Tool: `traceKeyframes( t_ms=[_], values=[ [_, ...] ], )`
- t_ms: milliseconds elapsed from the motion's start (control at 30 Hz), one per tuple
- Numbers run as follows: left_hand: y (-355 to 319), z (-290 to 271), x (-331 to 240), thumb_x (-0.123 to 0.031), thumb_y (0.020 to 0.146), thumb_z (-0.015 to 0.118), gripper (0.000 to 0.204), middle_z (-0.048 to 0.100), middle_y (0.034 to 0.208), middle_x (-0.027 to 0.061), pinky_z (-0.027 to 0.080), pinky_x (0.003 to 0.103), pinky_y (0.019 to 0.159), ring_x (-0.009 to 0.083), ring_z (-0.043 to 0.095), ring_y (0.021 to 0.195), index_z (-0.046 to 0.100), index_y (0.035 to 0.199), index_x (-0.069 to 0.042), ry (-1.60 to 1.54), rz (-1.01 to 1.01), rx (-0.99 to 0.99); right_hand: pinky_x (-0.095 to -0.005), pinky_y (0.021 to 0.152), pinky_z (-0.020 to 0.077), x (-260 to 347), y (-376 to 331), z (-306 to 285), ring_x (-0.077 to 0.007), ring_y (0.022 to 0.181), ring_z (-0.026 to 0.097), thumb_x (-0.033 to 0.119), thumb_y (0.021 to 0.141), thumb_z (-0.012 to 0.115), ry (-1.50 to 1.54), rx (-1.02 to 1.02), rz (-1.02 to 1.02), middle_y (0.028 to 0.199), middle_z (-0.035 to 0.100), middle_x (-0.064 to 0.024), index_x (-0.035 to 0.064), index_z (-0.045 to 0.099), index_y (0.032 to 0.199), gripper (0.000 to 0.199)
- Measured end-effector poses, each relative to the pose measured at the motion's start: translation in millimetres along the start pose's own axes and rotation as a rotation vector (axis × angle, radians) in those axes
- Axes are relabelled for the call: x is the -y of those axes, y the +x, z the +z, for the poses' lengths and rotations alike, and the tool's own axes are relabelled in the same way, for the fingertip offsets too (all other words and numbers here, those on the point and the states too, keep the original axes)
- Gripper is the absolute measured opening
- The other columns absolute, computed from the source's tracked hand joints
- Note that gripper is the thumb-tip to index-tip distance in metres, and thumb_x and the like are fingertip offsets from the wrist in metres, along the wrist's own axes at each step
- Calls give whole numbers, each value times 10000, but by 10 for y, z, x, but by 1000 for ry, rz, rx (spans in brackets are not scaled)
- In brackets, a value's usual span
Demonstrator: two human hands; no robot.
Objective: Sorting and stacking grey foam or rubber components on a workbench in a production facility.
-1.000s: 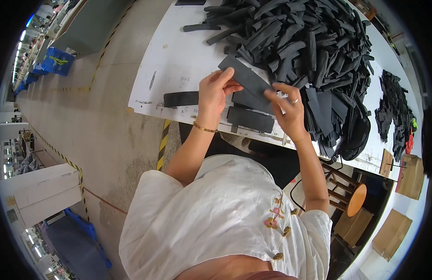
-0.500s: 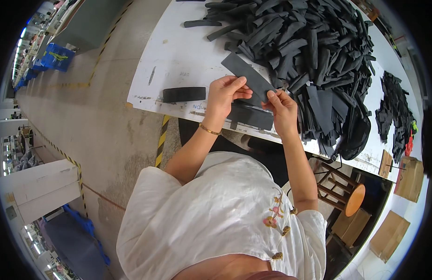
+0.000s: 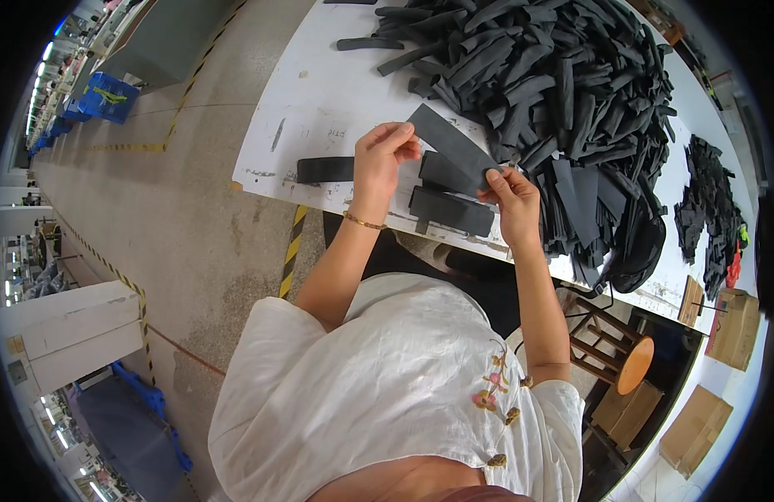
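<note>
My right hand [image 3: 512, 197] pinches the near right end of a flat black fabric strip [image 3: 455, 148] between thumb and fingers. At the strip's far left end, my left hand [image 3: 382, 161] is closed, thumb and forefinger meeting its corner. The strip slants above the white table [image 3: 316, 109]. Below it lie a black piece [image 3: 437, 171] and a stack of black strips [image 3: 450, 211] near the front edge. Another black stack [image 3: 324, 170] lies left of my left hand, partly covered by it.
A large heap of curled black pieces [image 3: 537, 75] covers the table's far side. Flat strips [image 3: 575, 205] and a black bag [image 3: 638, 247] lie at the right. A wooden stool [image 3: 635, 365] and cardboard boxes [image 3: 696, 428] stand below right. Blue crates [image 3: 107, 98] stand far left.
My left hand has moved left along the strip, from its middle to its far end. The right hand keeps its grip. The view has shifted slightly.
</note>
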State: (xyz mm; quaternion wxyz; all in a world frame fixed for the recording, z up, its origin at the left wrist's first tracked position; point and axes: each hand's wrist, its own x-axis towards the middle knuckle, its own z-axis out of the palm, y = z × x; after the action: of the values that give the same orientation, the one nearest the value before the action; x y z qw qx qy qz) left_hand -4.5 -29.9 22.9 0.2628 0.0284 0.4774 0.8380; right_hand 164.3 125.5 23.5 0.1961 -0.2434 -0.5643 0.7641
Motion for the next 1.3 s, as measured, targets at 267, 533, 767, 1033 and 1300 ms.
traceKeyframes(
  t_ms=[267, 533, 767, 1033, 1300],
  values=[
    [23, -89, 151, -110, 878, 689, 155, 663, 783, 102, 536, 280, 621, 175, 638, 670, 648, 921, 33, -122, -128, 29, -232, 629, 478, -38, 64, -80, -105, 639, 586, 137, 914, 667, -4, -28, -2, 751, 628, -30, -9, 649, 902, 147],
    [1, -174, 181, -221, 827, 742, 205, 634, 754, 23, 455, 246, 590, 114, 550, 618, 680, 847, -27, 499, -44, 181, -220, 562, 442, 13, 84, -380, -86, 591, 561, 111, 894, 680, -310, -100, 18, 735, 623, -22, -42, 669, 966, 170],
    [-64, -285, 600, -197, 763, 773, 201, 616, 798, 48, 466, 275, 661, 127, 560, 702, 676, 822, -30, 1241, 338, 59, -306, 581, 473, -447, 91, -497, -154, 608, 597, 115, 812, 746, -812, -199, -123, 707, 631, -82, -6, 642, 1046, 284],
    [205, -237, 405, -160, 821, 711, 138, 649, 802, 69, 501, 296, 666, 181, 617, 698, 683, 876, -36, 1043, 437, 57, -393, 679, 503, 106, 29, -917, -316, 789, 637, 166, 843, 694, -1205, -429, -393, 884, 630, -147, 33, 629, 997, 214],
    [578, 773, 590, -153, 870, 688, 164, 694, 753, 85, 480, 254, 622, 130, 633, 653, 692, 928, 1, 792, 451, 292, -387, 808, 477, -44, -166, -1637, -293, 1009, 557, 236, 875, 628, -2014, -244, -301, 1079, 582, -119, -18, 608, 1085, 331]
  ],
)
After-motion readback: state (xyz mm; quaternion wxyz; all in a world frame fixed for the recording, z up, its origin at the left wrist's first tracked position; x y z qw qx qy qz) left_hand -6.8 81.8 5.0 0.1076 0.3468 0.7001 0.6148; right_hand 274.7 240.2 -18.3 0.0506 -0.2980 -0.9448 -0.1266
